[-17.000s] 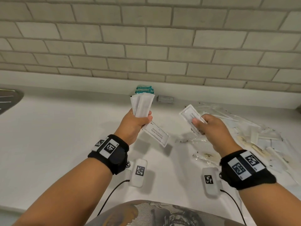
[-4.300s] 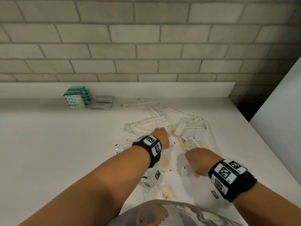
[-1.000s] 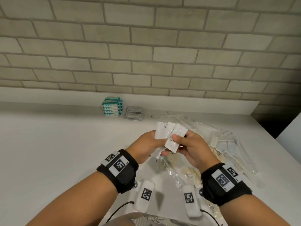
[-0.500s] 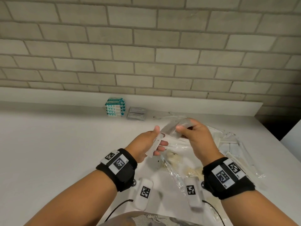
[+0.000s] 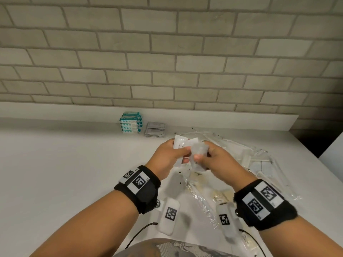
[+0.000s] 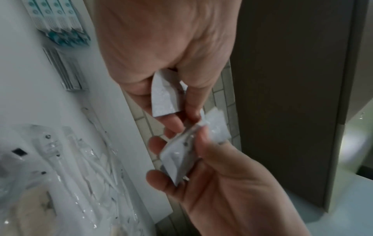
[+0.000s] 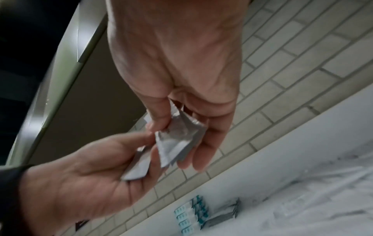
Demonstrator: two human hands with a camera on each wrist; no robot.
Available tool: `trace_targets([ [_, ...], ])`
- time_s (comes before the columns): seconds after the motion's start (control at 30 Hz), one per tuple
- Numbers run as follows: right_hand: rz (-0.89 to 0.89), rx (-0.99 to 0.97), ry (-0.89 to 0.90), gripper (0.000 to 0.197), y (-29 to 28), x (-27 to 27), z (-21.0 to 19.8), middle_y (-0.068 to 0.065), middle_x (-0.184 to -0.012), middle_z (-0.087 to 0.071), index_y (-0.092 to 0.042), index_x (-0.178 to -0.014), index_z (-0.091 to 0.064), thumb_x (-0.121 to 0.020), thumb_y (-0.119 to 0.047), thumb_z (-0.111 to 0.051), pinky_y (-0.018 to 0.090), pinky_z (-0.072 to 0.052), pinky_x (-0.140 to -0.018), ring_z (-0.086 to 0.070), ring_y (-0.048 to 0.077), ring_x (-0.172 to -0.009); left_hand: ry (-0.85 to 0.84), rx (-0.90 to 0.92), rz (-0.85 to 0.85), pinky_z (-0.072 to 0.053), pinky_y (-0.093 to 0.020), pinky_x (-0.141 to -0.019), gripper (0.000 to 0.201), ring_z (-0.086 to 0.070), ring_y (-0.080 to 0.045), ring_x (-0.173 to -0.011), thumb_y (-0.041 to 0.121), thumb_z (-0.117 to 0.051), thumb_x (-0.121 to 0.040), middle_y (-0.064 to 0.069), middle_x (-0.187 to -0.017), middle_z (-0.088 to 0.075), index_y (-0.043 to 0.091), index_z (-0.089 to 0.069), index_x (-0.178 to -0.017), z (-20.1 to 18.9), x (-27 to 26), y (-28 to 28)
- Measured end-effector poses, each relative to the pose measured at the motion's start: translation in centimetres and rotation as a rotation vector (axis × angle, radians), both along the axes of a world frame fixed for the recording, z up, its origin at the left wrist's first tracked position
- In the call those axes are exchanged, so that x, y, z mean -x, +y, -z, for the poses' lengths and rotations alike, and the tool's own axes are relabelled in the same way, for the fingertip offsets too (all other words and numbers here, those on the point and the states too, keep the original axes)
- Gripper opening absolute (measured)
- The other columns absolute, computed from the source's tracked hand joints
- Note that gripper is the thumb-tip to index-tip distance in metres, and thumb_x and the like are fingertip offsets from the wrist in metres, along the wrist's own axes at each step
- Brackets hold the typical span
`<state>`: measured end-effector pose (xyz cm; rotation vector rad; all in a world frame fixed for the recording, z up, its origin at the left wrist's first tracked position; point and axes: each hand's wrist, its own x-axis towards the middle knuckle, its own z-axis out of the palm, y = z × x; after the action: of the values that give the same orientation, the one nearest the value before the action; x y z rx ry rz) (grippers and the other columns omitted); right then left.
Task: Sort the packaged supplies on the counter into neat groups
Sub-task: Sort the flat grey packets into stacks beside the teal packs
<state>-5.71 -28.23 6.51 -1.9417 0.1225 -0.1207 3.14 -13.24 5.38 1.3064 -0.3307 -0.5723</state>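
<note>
Both hands are raised above the counter, close together. My left hand [image 5: 181,154] grips small white packets [image 5: 179,143]; in the left wrist view one white packet [image 6: 164,97] sits between its thumb and fingers. My right hand [image 5: 202,155] pinches a few more white packets [image 5: 199,150], seen as a fanned bunch [image 7: 177,138] in the right wrist view. The two bunches nearly touch. A stack of teal-and-white packets [image 5: 130,123] and a stack of grey sachets [image 5: 155,129] stand in a row by the back ledge.
A loose pile of clear-wrapped supplies [image 5: 256,160] covers the white counter [image 5: 65,173] on the right, under and beyond my right hand. A brick wall rises behind the ledge. The counter ends at the right beside a dark gap.
My right hand has come down and left, back against my left hand. The packets that were apart half a second ago are now side by side between both hands.
</note>
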Motion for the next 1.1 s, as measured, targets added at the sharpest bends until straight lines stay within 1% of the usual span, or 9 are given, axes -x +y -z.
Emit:
trace_targets([
  [0.1,0.096,-0.046,-0.049,0.020,0.8,-0.4,0.8,0.000,-0.096,-0.071,-0.028,-0.107,-0.061,-0.092,-0.016,-0.063,0.027,-0.054,-0.063,-0.068,0.014,-0.084,0.020,0.047,0.060,-0.054,-0.034,-0.077,0.015,-0.066,-0.025,-0.084,0.011,-0.062,-0.092,-0.011,-0.098,-0.071,0.011,-0.066,-0.106,-0.3,0.4,-0.1],
  [0.23,0.269,-0.169,-0.117,0.029,-0.3,0.0,1.0,0.004,-0.098,-0.068,-0.030,-0.104,-0.055,-0.088,-0.010,-0.067,0.028,-0.049,-0.064,-0.066,0.018,-0.083,0.105,0.137,0.145,-0.054,-0.035,-0.085,0.034,-0.066,-0.022,-0.103,0.029,-0.039,-0.102,-0.009,-0.120,-0.067,0.013,-0.056,-0.127,-0.1,-0.6,1.4],
  [0.33,0.290,-0.207,-0.098,0.042,-1.1,0.0,0.4,0.000,-0.096,-0.069,-0.027,-0.121,-0.051,-0.088,-0.008,-0.067,0.027,-0.050,-0.061,-0.068,0.017,-0.083,0.186,0.171,0.188,-0.052,-0.042,-0.090,0.045,-0.062,-0.023,-0.115,0.044,-0.031,-0.101,-0.008,-0.128,-0.063,0.024,-0.048,-0.137,0.3,-1.0,2.1],
  [0.43,0.214,-0.210,-0.087,0.031,-1.4,0.0,-0.5,0.003,-0.090,-0.072,-0.017,-0.117,-0.061,-0.088,-0.007,-0.067,0.038,-0.053,-0.068,-0.068,0.023,-0.081,0.199,0.100,0.221,-0.057,-0.031,-0.067,0.041,-0.069,-0.025,-0.097,0.048,-0.030,-0.101,-0.007,-0.118,-0.067,0.031,-0.050,-0.133,0.1,-0.6,2.0],
  [0.5,0.186,-0.124,-0.108,0.020,-1.3,0.1,-1.4,-0.002,-0.084,-0.070,-0.022,-0.102,-0.067,-0.088,-0.009,-0.067,0.032,-0.050,-0.068,-0.065,0.019,-0.078,0.066,-0.078,0.218,-0.048,-0.022,-0.052,0.031,-0.067,-0.019,-0.078,0.037,-0.040,-0.102,-0.005,-0.103,-0.066,0.025,-0.054,-0.127,-0.2,-0.3,1.7],
  [0.67,-0.030,0.242,-0.095,0.019,0.0,-0.4,-3.3,-0.014,-0.109,-0.056,-0.029,-0.090,-0.064,-0.086,-0.011,-0.068,0.019,-0.048,-0.082,-0.058,0.008,-0.097,-0.498,-0.650,0.336,-0.045,-0.019,-0.053,0.012,-0.059,-0.013,-0.067,0.024,-0.068,-0.087,0.001,-0.081,-0.066,0.024,-0.064,-0.098,-0.6,-0.1,1.0],
  [0.77,-0.061,0.379,-0.010,0.008,0.6,-1.0,-2.9,-0.001,-0.093,-0.061,-0.013,-0.091,-0.064,-0.086,-0.014,-0.069,0.025,-0.046,-0.073,-0.058,0.016,-0.083,-0.432,-0.487,0.229,-0.045,-0.021,-0.053,0.024,-0.060,-0.011,-0.063,0.017,-0.080,-0.075,0.001,-0.075,-0.066,0.016,-0.062,-0.091,-0.8,0.1,0.7],
  [0.87,0.007,0.236,0.053,0.010,0.0,-0.8,-2.2,-0.003,-0.082,-0.067,-0.019,-0.098,-0.064,-0.089,-0.018,-0.066,0.028,-0.049,-0.066,-0.061,0.011,-0.070,-0.383,-0.342,0.093,-0.047,-0.023,-0.055,0.025,-0.059,-0.011,-0.060,0.015,-0.080,-0.075,0.003,-0.072,-0.066,0.016,-0.062,-0.092,-0.9,-0.2,1.2],
  [1.1,0.059,0.316,0.103,0.015,-1.0,-0.5,-1.2,0.002,-0.088,-0.065,-0.021,-0.101,-0.057,-0.091,-0.033,-0.061,0.044,-0.052,-0.082,-0.062,0.023,-0.082,-0.405,-0.478,0.032,-0.042,-0.023,-0.059,0.036,-0.048,-0.007,-0.048,0.035,-0.075,-0.080,-0.001,-0.063,-0.061,0.001,-0.064,-0.085,-0.5,-1.4,2.0],
])
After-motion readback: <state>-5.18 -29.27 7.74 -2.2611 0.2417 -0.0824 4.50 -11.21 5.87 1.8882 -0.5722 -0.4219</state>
